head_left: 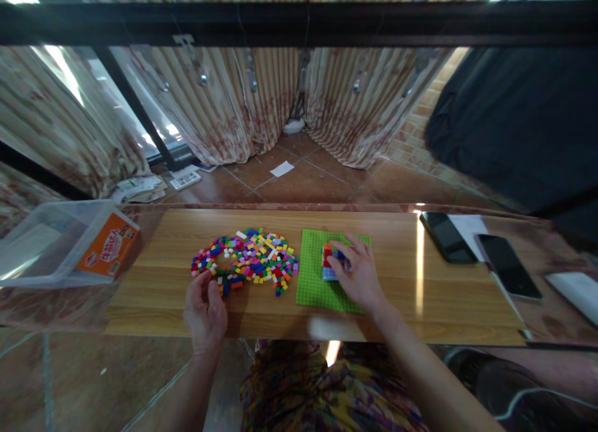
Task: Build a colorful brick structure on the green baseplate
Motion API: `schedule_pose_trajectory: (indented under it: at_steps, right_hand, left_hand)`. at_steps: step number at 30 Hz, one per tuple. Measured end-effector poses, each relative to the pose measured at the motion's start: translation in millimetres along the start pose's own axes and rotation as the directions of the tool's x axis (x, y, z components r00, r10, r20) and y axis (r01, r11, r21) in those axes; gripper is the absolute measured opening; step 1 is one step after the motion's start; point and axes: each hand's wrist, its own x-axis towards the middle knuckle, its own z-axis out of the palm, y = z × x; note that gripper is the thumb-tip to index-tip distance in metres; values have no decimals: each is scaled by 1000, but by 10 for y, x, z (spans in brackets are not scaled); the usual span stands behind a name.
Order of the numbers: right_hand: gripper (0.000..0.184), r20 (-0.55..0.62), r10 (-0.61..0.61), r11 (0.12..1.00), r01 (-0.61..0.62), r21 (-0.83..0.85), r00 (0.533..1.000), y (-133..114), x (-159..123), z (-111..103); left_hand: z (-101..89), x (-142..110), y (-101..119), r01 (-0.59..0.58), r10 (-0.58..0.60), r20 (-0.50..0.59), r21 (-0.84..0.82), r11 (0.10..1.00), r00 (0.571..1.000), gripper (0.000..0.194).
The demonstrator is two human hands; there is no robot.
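A heap of small toy building bricks (266, 258) in many colours lies on the wooden board. At its near left edge is my left hand (205, 310), fingers loosely curled, with thumb and forefinger slightly apart and no brick visible between them. To the right of the heap lies a green studded baseplate (311, 289). On it sits a small block of joined bricks (329, 271), with red, orange and light blue-violet showing. My right hand (357, 273) grips this block from the right with thumb and forefinger, hiding part of it.
A clear plastic box (51, 245) with an orange label stands at the left. Toward the right end lie a dark phone (448, 238), a second phone (509, 266) and white paper (467, 230). The wooden board (149, 295) ends just before my lap.
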Motion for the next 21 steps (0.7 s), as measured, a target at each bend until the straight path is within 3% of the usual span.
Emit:
schedule_pose_trajectory:
  at_steps: [5, 10, 21]
  right_hand:
    - [40, -13, 93, 995, -93, 42, 996, 51, 185, -36]
    - [51, 75, 153, 988, -154, 7, 985, 116, 294, 53]
    - [41, 144, 219, 970, -232, 78, 965, 278, 278, 184]
  left_hand:
    - [6, -1, -4, -48, 48, -14, 4, 999, 999, 31]
    - [4, -9, 16, -30, 30, -15, -3, 1000, 999, 32]
    - [3, -18, 37, 14, -14, 1, -3, 1000, 1000, 33]
